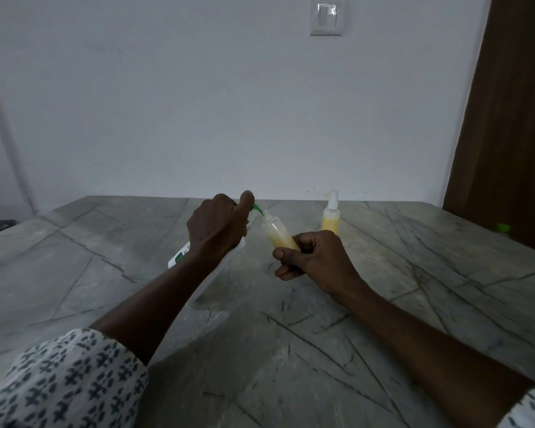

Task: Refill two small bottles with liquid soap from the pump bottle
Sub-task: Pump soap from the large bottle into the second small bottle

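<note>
My left hand (218, 230) grips a white pump bottle (226, 267) with a green spout (258, 209), tilted over the table, thumb on the pump head. The spout tip touches the open mouth of a small clear bottle (277, 234) partly filled with yellow soap. My right hand (312, 257) holds that small bottle tilted toward the spout. A second small bottle (331, 219), holding yellow soap and capped with a white spray top, stands upright on the table behind my right hand.
The grey marble table (291, 335) runs up to a white wall. A small green cap (503, 227) lies at the far right near a brown wooden door (513, 118). A light switch (326, 17) is on the wall.
</note>
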The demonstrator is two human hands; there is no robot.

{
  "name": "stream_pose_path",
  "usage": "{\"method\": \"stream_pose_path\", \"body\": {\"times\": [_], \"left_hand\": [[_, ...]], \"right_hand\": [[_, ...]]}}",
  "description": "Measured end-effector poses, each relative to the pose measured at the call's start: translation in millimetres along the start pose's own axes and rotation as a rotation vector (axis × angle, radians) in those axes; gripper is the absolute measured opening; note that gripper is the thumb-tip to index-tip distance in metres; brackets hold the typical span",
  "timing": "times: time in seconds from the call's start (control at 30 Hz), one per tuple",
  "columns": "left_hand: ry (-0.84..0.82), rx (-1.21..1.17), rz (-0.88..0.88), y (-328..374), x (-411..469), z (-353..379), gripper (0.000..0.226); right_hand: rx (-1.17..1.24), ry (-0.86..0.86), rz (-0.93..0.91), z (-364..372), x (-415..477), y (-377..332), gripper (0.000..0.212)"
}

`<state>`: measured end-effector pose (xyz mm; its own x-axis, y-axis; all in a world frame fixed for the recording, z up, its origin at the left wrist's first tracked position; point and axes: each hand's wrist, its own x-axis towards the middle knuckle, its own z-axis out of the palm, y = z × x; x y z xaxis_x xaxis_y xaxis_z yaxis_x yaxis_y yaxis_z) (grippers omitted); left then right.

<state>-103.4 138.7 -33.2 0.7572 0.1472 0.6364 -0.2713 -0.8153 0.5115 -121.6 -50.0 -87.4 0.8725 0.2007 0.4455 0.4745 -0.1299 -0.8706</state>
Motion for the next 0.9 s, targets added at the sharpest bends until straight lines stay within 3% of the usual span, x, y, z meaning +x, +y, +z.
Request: {"method": "stream_pose_path", "body": {"times": [0.23, 0.73, 0.9], "left_hand": [[-0.009, 0.037, 0.006, -1.2, -0.5, 2.7, 0.088], [-0.009, 0.033, 0.003, 1.2, -0.3, -0.6, 0.057], [-0.019, 0.031, 0.019, 1.2, 0.2, 0.9, 0.074]], "right_hand": [[0.054, 0.006, 0.013, -0.7, -0.4, -0.4, 0.02], [0.061, -0.053, 0.06, 4.4, 1.5, 5.5, 0.025], [0.057, -0.044, 0.054, 4.0, 3.1, 5.4, 0.024]]}}
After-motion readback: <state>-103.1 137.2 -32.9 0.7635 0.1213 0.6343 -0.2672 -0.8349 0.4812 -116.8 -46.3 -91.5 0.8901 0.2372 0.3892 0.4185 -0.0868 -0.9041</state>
